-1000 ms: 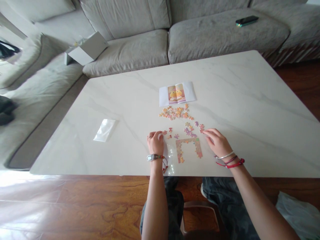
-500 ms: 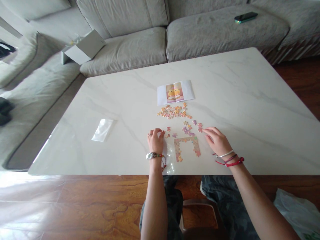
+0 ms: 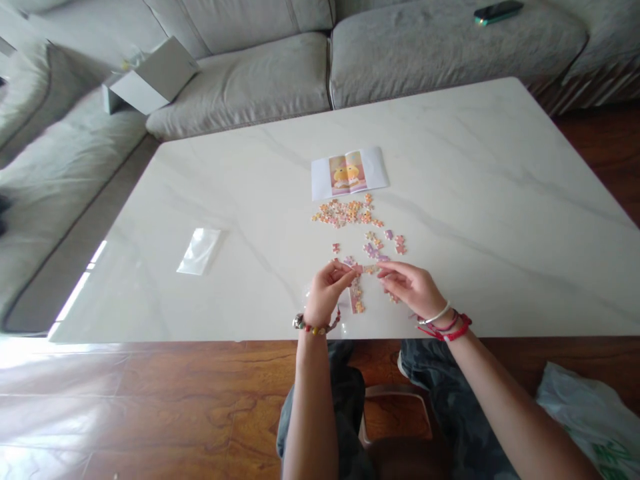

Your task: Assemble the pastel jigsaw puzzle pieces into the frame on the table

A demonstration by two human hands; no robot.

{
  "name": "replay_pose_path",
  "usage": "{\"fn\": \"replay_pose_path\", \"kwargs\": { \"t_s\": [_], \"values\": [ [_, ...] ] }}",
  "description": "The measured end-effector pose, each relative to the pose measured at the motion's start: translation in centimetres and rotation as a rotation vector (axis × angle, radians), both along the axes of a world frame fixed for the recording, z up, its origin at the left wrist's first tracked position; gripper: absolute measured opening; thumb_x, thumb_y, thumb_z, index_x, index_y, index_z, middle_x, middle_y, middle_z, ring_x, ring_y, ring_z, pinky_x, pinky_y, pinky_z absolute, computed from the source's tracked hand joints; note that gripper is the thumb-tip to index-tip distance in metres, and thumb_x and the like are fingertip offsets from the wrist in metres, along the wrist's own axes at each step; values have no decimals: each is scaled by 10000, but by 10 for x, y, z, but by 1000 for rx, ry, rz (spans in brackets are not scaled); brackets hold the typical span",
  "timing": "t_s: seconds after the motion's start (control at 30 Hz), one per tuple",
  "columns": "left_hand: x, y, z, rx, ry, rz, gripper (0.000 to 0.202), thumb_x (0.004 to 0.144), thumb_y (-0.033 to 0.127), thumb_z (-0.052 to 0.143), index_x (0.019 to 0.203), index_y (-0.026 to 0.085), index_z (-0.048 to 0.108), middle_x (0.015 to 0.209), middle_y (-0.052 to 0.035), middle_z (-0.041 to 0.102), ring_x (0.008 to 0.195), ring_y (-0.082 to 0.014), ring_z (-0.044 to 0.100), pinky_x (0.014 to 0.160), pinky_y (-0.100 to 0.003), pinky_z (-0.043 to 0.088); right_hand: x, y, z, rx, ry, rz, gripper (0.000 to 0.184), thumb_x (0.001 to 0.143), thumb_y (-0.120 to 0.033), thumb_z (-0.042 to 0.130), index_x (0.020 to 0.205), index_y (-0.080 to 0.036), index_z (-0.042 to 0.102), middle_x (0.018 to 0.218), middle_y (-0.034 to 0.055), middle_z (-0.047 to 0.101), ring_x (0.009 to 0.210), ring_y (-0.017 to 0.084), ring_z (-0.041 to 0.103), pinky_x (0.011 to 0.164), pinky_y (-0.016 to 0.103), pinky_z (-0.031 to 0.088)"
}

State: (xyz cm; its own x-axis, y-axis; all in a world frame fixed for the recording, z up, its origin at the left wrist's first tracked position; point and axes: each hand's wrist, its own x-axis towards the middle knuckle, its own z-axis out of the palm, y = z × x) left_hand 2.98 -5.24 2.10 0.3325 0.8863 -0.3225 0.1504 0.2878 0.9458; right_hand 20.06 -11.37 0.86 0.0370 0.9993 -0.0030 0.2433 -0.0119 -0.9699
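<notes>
My left hand (image 3: pixel 326 291) is raised just above the table, thumb and fingers pinched on a small pink puzzle piece (image 3: pixel 357 269). My right hand (image 3: pixel 411 287) faces it, its fingertips closed on an orange puzzle piece (image 3: pixel 371 269) that meets the pink one. Under and between the hands lies a partly joined puzzle frame (image 3: pixel 357 301), mostly hidden by them. Beyond it are a few loose pieces (image 3: pixel 385 243), then a pile of several pieces (image 3: pixel 345 212). A reference picture (image 3: pixel 349 172) of a yellow figure lies behind the pile.
The white marble table (image 3: pixel 490 200) also bears an empty clear plastic bag (image 3: pixel 199 251) at the left. A grey sofa (image 3: pixel 280 80) behind carries a white box (image 3: pixel 150 73) and a phone (image 3: pixel 497 11). A white plastic bag (image 3: pixel 585 407) lies on the wooden floor.
Both hands have lifted off the table and come together over the puzzle frame, each pinching a piece. The view has tilted downward a little.
</notes>
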Motion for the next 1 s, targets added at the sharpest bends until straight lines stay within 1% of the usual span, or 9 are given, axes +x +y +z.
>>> {"fn": "replay_pose_path", "kwargs": {
  "t_s": [0.07, 0.13, 0.23, 0.43, 0.57, 0.67, 0.83, 0.93, 1.0],
  "values": [
    [0, -11, 0, -42, -22, -97, 206, 670, 336, 599, 705, 148, 523, 582, 20, 572, 498, -56, 464, 485, -183, 337, -14, -6, 2, -94, 131, 48, 331, 733, -296, 517, 1047, -189, 520, 809, 38, 606, 581, 100, 566, 453, 202, 454],
    [-3, -20, -2, -69, -32, -170, 214, 673, 339, 598, 712, 141, 527, 577, 13, 572, 514, -71, 487, 517, -203, 367, -24, -12, 1, -156, 184, 43, 309, 723, -299, 525, 1011, -186, 527, 749, 24, 596, 560, 99, 561, 421, 188, 431],
    [-12, -27, -5, -69, 0, -226, 225, 670, 346, 600, 715, 135, 534, 623, -6, 594, 581, -88, 517, 575, -221, 391, -32, -18, -3, -194, 180, 29, 245, 715, -291, 530, 933, -180, 542, 668, 3, 580, 538, 94, 551, 431, 187, 429],
    [-31, -32, -13, -45, 28, -329, 216, 696, 343, 562, 756, 136, 547, 724, -26, 612, 624, -83, 509, 592, -215, 385, -38, -21, -8, -247, 119, 80, 227, 698, -324, 543, 869, -174, 551, 672, 6, 588, 544, 97, 556, 405, 177, 427],
    [-35, -35, -17, 77, 108, -396, 186, 731, 329, 520, 768, 150, 552, 730, -13, 595, 652, -91, 511, 617, -220, 395, -39, -23, -8, -309, 150, 130, 281, 678, -309, 566, 925, -176, 551, 708, 13, 596, 540, 97, 565, 371, 167, 416],
    [-33, -38, -17, 206, 222, -397, 180, 750, 320, 493, 745, 157, 570, 729, -13, 597, 664, -101, 512, 633, -224, 399, -40, -26, -9, -358, 194, 191, 267, 670, -301, 577, 897, -160, 561, 654, 11, 600, 522, 98, 568, 369, 164, 414],
    [-27, -40, -14, 325, 343, -385, 171, 770, 289, 466, 817, 185, 593, 712, -4, 628, 648, -106, 533, 615, -217, 401, -47, -34, -16, -427, 232, 117, 150, 640, -266, 590, 700, -155, 509, 578, -5, 579, 534, 125, 592, 379, 180, 436],
    [-29, -36, -15, 400, 443, -262, 169, 767, 261, 468, 871, 201, 586, 779, -10, 634, 662, -108, 543, 631, -222, 412, -52, -36, -20, -392, 193, 30, 127, 661, -216, 545, 774, -167, 513, 608, -26, 550, 524, 120, 596, 404, 199, 462],
    [-34, -32, -17, 433, 515, -147, 176, 772, 245, 455, 892, 203, 576, 814, -16, 626, 670, -108, 545, 640, -226, 419, -54, -36, -20, -317, 84, 1, 172, 694, -200, 500, 861, -174, 529, 643, -22, 541, 521, 111, 588, 428, 210, 471]
  ]
}}
